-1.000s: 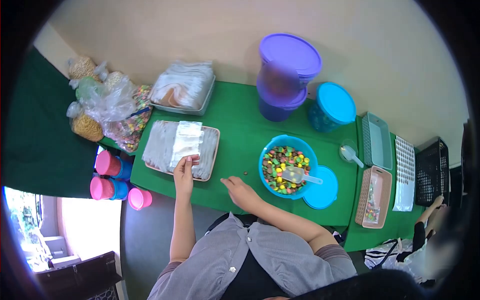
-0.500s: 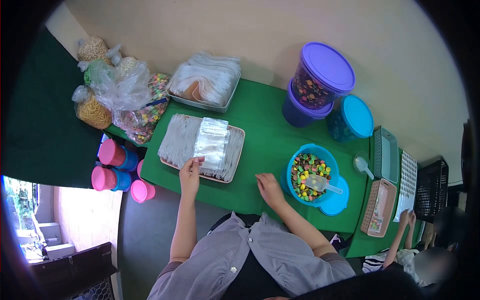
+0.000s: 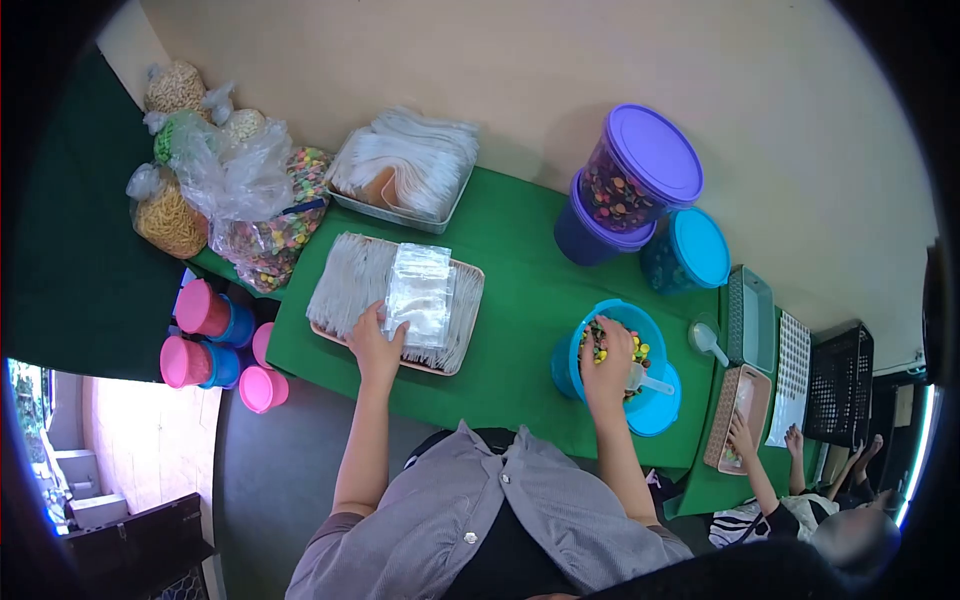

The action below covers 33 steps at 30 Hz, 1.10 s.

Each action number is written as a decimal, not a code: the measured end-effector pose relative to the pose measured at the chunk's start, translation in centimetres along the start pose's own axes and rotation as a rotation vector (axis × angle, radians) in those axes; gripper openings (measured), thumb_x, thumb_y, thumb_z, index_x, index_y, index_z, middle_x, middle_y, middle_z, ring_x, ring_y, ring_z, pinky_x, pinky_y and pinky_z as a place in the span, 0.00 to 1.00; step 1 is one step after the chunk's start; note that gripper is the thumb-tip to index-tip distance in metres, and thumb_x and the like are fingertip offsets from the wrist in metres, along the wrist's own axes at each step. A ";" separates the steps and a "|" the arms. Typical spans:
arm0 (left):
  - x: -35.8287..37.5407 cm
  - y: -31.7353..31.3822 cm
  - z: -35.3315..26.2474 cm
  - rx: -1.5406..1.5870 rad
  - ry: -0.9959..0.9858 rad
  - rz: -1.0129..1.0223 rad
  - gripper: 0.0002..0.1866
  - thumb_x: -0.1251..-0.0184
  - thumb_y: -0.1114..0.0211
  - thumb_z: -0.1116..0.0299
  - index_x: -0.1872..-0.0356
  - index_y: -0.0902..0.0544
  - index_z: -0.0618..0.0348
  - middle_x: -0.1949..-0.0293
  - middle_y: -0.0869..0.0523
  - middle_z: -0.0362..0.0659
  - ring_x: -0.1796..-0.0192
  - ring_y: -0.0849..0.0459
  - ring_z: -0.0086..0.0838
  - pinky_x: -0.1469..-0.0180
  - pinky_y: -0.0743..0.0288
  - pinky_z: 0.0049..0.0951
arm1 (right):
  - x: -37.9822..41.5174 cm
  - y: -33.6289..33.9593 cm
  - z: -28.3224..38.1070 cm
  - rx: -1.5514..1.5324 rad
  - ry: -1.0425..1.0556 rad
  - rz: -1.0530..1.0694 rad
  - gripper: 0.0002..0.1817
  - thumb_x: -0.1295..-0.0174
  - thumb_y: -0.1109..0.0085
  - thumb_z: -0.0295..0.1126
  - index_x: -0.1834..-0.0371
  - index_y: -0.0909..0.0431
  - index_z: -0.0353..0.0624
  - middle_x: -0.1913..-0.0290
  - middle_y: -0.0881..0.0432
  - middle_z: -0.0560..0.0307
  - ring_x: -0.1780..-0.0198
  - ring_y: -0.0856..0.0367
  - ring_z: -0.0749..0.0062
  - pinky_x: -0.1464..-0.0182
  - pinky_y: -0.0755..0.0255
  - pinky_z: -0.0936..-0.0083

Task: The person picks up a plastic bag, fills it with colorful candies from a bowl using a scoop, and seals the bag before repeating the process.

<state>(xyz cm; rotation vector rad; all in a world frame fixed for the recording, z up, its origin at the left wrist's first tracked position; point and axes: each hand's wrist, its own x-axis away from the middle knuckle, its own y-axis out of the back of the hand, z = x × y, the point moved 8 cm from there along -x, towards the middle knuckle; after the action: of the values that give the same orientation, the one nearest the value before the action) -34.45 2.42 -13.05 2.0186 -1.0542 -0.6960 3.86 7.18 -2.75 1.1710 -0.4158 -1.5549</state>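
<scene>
My left hand (image 3: 378, 340) is at the lower edge of a clear plastic bag (image 3: 420, 290), thumb and fingers apart at its corner. This bag lies across rows of similar bags in a shallow tray (image 3: 462, 370). Over a blue bucket (image 3: 562, 365) of colourful candies (image 3: 641, 347), my right hand (image 3: 606, 365) reaches in with curved, spread fingers, hiding part of the contents. A clear scoop (image 3: 655, 384) rests in the bucket beside it, its handle pointing right and its bowl partly covered by the hand. The bucket's blue lid (image 3: 658, 415) lies partly beneath it.
A second tray of bags (image 3: 410, 155) stands behind. Purple tubs (image 3: 640, 165) and a blue tub (image 3: 690, 250) are at the back. Filled sacks (image 3: 240, 190) and pink-lidded tubs (image 3: 200, 310) lie left. Baskets (image 3: 752, 320) and another person's hand (image 3: 740, 435) are on the right.
My right hand has moved from the green cloth right and up into the bucket. My left hand's fingers have spread and shifted slightly up and left. The other person's hand has come to the basket.
</scene>
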 end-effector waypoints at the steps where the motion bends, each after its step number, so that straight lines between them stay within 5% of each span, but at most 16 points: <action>1: -0.4 -0.3 0.8 0.050 0.052 0.033 0.26 0.45 0.28 0.61 0.45 0.23 0.52 0.56 0.18 0.41 0.49 0.22 0.38 0.39 0.43 0.57 | -0.2 -0.1 1.7 -0.014 0.033 -0.023 0.17 0.42 0.43 0.24 0.48 0.24 0.38 0.49 0.22 0.45 0.46 0.27 0.50 0.40 0.35 0.57; 6: -0.8 -0.9 2.2 0.085 0.089 0.083 0.18 0.47 0.26 0.61 0.55 0.17 0.53 0.66 0.16 0.37 0.58 0.19 0.33 0.42 0.42 0.45 | 0.3 -7.1 9.6 -0.457 0.058 0.271 0.19 0.41 0.42 0.25 0.45 0.27 0.38 0.53 0.22 0.47 0.48 0.28 0.52 0.43 0.35 0.61; 9: -0.7 -1.1 2.5 0.098 0.124 0.100 0.13 0.48 0.26 0.61 0.63 0.15 0.52 0.67 0.16 0.36 0.57 0.20 0.34 0.43 0.43 0.45 | 2.4 -14.6 10.6 -0.588 -0.040 0.361 0.23 0.40 0.38 0.31 0.41 0.29 0.40 0.59 0.23 0.50 0.56 0.25 0.63 0.54 0.29 0.69; 11: -0.3 -0.8 1.6 0.084 0.096 0.106 0.11 0.44 0.28 0.60 0.63 0.17 0.49 0.63 0.17 0.36 0.51 0.22 0.37 0.37 0.49 0.62 | 3.6 -20.0 9.1 -0.713 -0.436 0.564 0.19 0.41 0.35 0.37 0.50 0.25 0.38 0.64 0.24 0.53 0.64 0.26 0.67 0.61 0.28 0.70; 14: 0.8 0.1 0.3 0.070 0.015 0.086 0.14 0.44 0.28 0.57 0.60 0.18 0.48 0.58 0.18 0.37 0.47 0.25 0.38 0.37 0.50 0.66 | 1.9 -20.7 10.7 -0.329 -0.123 0.605 0.19 0.42 0.33 0.41 0.60 0.24 0.37 0.68 0.25 0.54 0.70 0.27 0.66 0.64 0.29 0.69; 17: 1.7 1.3 -0.6 0.079 -0.018 0.042 0.18 0.44 0.28 0.55 0.54 0.19 0.48 0.53 0.20 0.39 0.44 0.26 0.40 0.36 0.53 0.67 | 2.7 -23.1 9.4 -0.373 -0.153 0.679 0.20 0.45 0.31 0.45 0.67 0.25 0.37 0.67 0.25 0.50 0.66 0.23 0.59 0.61 0.28 0.65; 22: 2.2 1.7 0.1 0.214 -0.002 -0.062 0.21 0.43 0.29 0.53 0.50 0.20 0.48 0.52 0.19 0.40 0.43 0.26 0.39 0.32 0.60 0.68 | 2.0 -22.1 9.2 -0.350 -0.260 0.541 0.19 0.48 0.29 0.44 0.69 0.23 0.39 0.67 0.23 0.49 0.64 0.23 0.58 0.61 0.28 0.64; 27: 2.6 0.8 -0.7 0.180 0.075 0.116 0.22 0.39 0.32 0.55 0.45 0.22 0.48 0.55 0.16 0.39 0.41 0.24 0.37 0.32 0.64 0.71 | 1.7 -24.1 8.5 -0.315 -0.202 0.605 0.15 0.44 0.33 0.40 0.70 0.22 0.38 0.67 0.22 0.49 0.65 0.22 0.59 0.62 0.28 0.66; 29: 2.7 1.4 -0.4 0.190 0.100 0.104 0.21 0.38 0.33 0.56 0.45 0.22 0.47 0.55 0.16 0.38 0.42 0.24 0.37 0.32 0.64 0.70 | 2.5 -26.4 5.3 -0.497 -0.334 0.575 0.10 0.38 0.38 0.33 0.65 0.22 0.36 0.73 0.22 0.59 0.70 0.25 0.75 0.67 0.30 0.76; 33: 2.8 1.1 1.5 0.199 0.162 0.097 0.19 0.37 0.34 0.59 0.45 0.22 0.47 0.54 0.16 0.38 0.42 0.23 0.37 0.31 0.67 0.71 | 1.6 -23.0 4.6 -0.820 -0.427 0.510 0.07 0.32 0.45 0.29 0.62 0.21 0.37 0.75 0.24 0.65 0.72 0.29 0.82 0.70 0.33 0.81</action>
<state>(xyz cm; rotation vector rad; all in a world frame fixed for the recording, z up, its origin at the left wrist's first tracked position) -34.58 -0.95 -13.41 2.1351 -1.1534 -0.3820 -12.28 12.29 -19.05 0.0806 -0.2710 -1.2993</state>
